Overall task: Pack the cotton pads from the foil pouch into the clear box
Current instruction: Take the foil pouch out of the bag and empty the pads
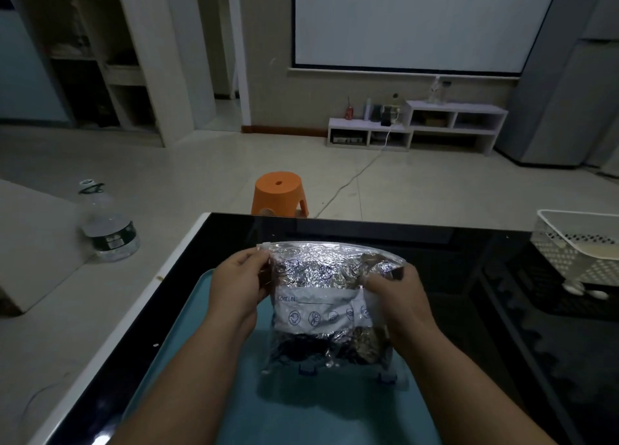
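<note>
A crinkled silver foil pouch [321, 304] with a white label band and a zip strip along its top is held upright above a teal tray [234, 394]. My left hand [234, 287] pinches the pouch's top left corner. My right hand [398, 297] grips its upper right edge. Below the pouch, the clear box [385, 376] with blue clips peeks out, mostly hidden behind it. The cotton pads are not visible inside the foil.
The tray lies on a glossy black table [469, 310] with a white rim. A white perforated basket [576, 247] stands at the table's right edge. On the floor are an orange stool [279, 193] and a large water bottle [107, 223].
</note>
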### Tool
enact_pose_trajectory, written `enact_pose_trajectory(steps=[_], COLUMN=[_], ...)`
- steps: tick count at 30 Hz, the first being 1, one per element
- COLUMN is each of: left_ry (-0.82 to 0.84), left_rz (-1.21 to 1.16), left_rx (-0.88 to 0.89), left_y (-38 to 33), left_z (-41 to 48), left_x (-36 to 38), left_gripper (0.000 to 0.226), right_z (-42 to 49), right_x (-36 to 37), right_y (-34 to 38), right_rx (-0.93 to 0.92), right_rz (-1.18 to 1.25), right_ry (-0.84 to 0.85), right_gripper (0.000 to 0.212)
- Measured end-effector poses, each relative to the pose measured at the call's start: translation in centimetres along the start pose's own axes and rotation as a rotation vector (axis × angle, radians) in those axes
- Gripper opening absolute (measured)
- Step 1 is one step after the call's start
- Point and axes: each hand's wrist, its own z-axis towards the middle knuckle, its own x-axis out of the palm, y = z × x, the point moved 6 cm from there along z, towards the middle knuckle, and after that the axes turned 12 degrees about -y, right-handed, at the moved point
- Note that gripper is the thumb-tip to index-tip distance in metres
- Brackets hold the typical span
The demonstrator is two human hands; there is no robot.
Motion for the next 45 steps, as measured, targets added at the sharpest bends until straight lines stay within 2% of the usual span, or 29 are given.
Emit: enact_pose_trajectory(steps=[3, 8, 11, 14, 19, 27, 33, 41, 45], left_ry=[0.004, 0.009, 0.045, 0.079, 0.08, 0.164, 0.202, 0.172, 0.078], left_rz=[-0.02, 0.048, 0.089, 0.11, 0.185, 0.225, 0.266, 0.249, 0.103], left_rx=[0.011, 0.075, 0.122, 0.185, 0.355, 0.42, 0.46, 0.443, 0.282], left_y=[-0.2, 0.4, 0.4, -0.2, -2.1, -3.5, -3.8, -3.5, -3.1], left_z=[-0.1, 0.1, -0.4, -1.4, -3.0, -5.8, -6.6, -6.4, -4.6], left_x=[0.2, 0.5, 1.0, 1.5, 1.6, 3.0, 3.3, 3.2, 2.3], left_gripper=[0.015, 0.004, 0.007, 0.009, 0.01, 0.009, 0.008, 0.016, 0.021], right_z=[0.1, -1.0, -1.9, -2.7, -3.8, -4.9, -5.2, -4.5, -2.9], right_x=[-0.7, -1.2, 0.1, 1.4, 1.9, 2.7, 3.1, 2.1, 0.4], right_y=[1.1, 3.6, 4.5, 5.0, 6.3, 8.2, 8.0, 8.5, 8.5], right_rx=[-0.119, -0.546, -0.736, -0.843, -0.891, -0.932, -0.897, -0.893, -0.828], right_rz=[-0.028, -0.406, -0.497, -0.539, -0.52, -0.472, -0.457, -0.566, -0.537], right_ry=[-0.077, -0.279, -0.208, -0.121, -0.078, 0.034, 0.091, 0.008, -0.038], right_gripper=[0.061, 0.068, 0.049, 0.031, 0.028, 0.025, 0.025, 0.01, 0.008])
